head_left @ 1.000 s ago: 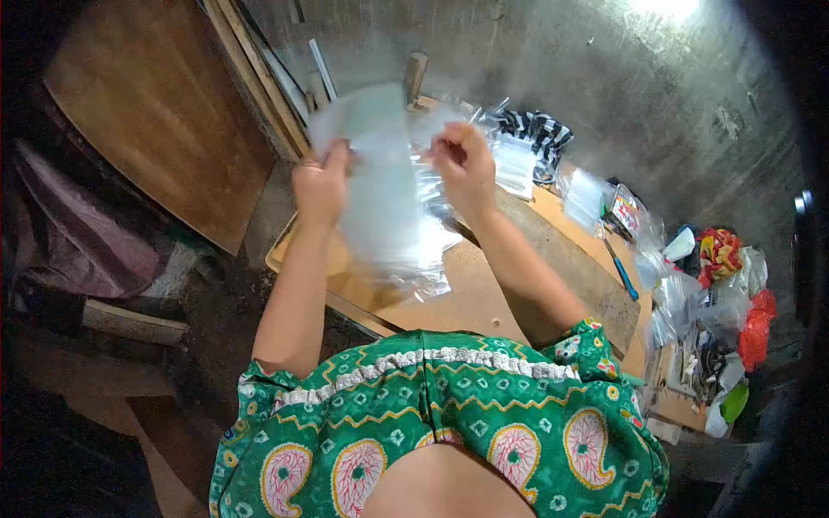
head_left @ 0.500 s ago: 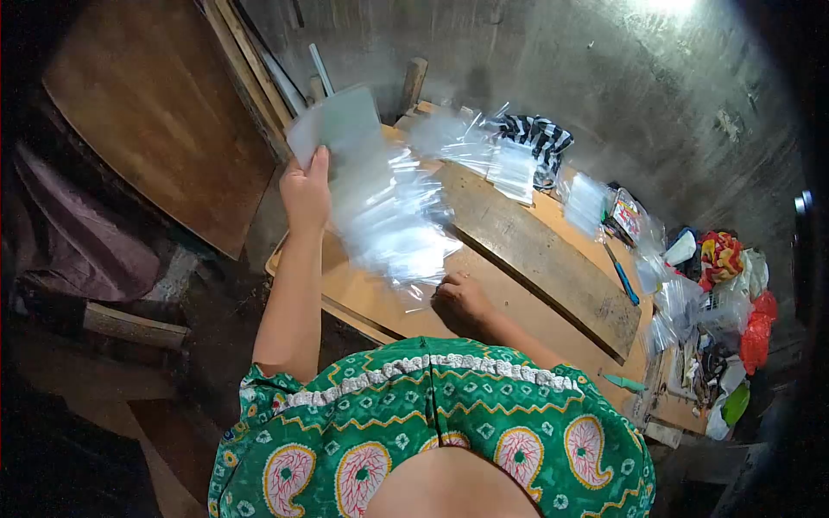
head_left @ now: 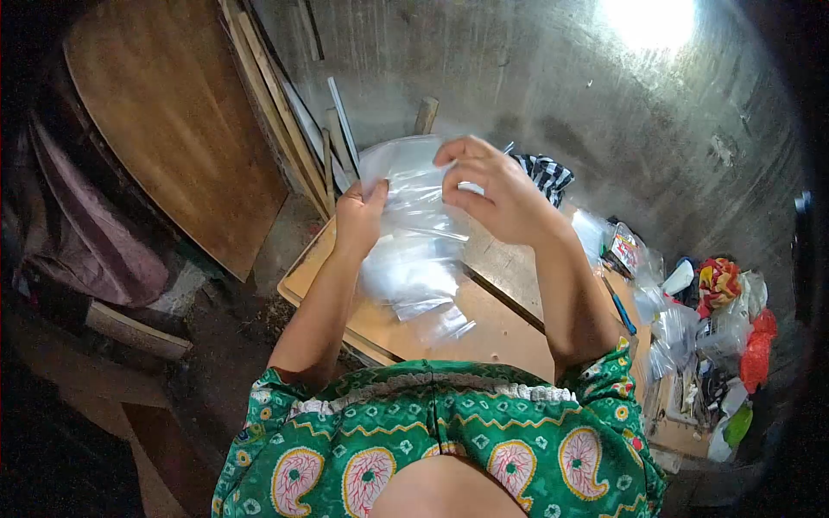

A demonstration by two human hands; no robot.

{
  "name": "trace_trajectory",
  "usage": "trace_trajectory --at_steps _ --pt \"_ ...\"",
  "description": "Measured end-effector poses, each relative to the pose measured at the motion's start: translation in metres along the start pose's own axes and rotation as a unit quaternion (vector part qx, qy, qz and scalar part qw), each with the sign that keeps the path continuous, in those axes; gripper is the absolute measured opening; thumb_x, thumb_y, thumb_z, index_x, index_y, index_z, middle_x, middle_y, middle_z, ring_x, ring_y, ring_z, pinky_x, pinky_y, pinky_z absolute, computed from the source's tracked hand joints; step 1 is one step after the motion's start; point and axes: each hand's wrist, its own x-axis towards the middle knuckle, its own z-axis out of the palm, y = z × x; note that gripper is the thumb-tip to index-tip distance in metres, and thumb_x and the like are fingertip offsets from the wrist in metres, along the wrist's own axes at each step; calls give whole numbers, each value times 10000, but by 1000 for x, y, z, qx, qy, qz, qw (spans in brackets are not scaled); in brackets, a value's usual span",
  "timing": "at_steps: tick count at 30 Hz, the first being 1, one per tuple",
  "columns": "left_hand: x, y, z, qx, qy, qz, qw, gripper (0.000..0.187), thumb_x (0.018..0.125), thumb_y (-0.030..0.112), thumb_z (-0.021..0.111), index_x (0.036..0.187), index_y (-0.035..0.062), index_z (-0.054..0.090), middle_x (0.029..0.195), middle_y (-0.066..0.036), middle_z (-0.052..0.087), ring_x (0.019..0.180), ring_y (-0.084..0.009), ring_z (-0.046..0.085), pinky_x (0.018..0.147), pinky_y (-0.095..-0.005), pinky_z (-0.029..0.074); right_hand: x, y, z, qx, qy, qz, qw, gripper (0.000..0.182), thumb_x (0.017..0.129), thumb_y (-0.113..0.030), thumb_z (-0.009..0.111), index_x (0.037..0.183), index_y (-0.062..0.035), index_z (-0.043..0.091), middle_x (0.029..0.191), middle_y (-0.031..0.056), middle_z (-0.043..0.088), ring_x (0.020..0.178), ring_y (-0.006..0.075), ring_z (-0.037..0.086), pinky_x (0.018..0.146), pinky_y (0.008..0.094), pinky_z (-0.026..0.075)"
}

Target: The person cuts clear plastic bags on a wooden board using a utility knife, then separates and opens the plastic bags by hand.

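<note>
My left hand (head_left: 361, 214) grips a stack of clear plastic sheets (head_left: 406, 168) by its lower left side, thumb on top. Close to the right edge of that stack is my right hand (head_left: 492, 186), raised, its fingers curved and apart, with nothing visible between them. More clear plastic pieces (head_left: 414, 268) lie loosely spread on the wooden table under the held stack.
A long board (head_left: 509, 250) lies on the table. To the right are a blue-handled tool (head_left: 620, 306), plastic packets (head_left: 673, 332), a red bag (head_left: 758, 350) and a colourful cloth (head_left: 719, 283). A black-and-white cloth (head_left: 544, 175) lies at the back.
My right hand has risen from the table to beside the held stack. My left hand, with the stack, has shifted right and slightly down.
</note>
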Motion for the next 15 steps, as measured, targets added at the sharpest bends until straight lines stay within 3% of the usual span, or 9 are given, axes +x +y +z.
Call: trace_trajectory --at_steps 2,4,6,7,10,12,14,15 --pt "-1 1 1 60 -15 -46 997 208 832 204 569 868 4 613 796 -48 622 666 -109 543 622 -239 428 8 15 6 -54 33 85 994 79 749 -78 592 755 -5 562 1078 129 524 1024 277 479 832 351 410" --pt "3 -8 1 -81 -102 -21 991 197 823 199 579 867 10 615 800 -39 617 656 -101 536 628 -235 429 10 36 15 -44 33 126 990 104 770 -98 592 762 2 565 1139 145 501 1034 258 489 846 334 408" --pt "5 -12 0 -108 -104 -36 988 169 830 181 565 846 23 622 816 -38 616 674 -97 535 636 -237 431 17 36 21 16 50 218 974 126 786 -114 596 778 9 570 1003 129 560 879 198 540 750 302 432" --pt "6 -13 2 -97 -101 -57 988 178 838 186 552 880 24 615 840 -48 620 706 -112 551 651 -244 437 17 34 19 44 18 328 944 133 795 -119 595 798 12 576 796 87 581 693 132 517 622 270 423" --pt "3 0 3 -139 -115 -113 977 237 856 217 524 983 26 581 900 -74 623 794 -152 578 689 -267 448 9 49 34 83 91 282 951 122 794 -114 593 806 7 581 656 41 548 602 103 461 547 254 391" --pt "1 3 0 -193 -131 -149 961 291 866 245 509 1052 25 553 936 -90 623 850 -176 590 713 -284 452 8 46 40 97 109 307 940 121 789 -110 596 801 9 580 690 48 563 620 106 478 560 249 400" --pt "4 -2 -11 -398 -222 -126 881 469 859 387 497 1167 32 488 1026 -117 597 926 -216 585 792 -318 431 7 43 42 86 124 313 938 105 775 -102 607 810 -4 597 677 32 562 609 106 470 552 250 399" --pt "4 -5 -11 -398 -222 -127 881 469 859 387 497 1167 32 488 1026 -117 597 926 -216 585 792 -318 431 7 43 43 86 124 314 937 105 775 -102 607 810 -4 597 677 32 562 609 106 470 552 250 399"
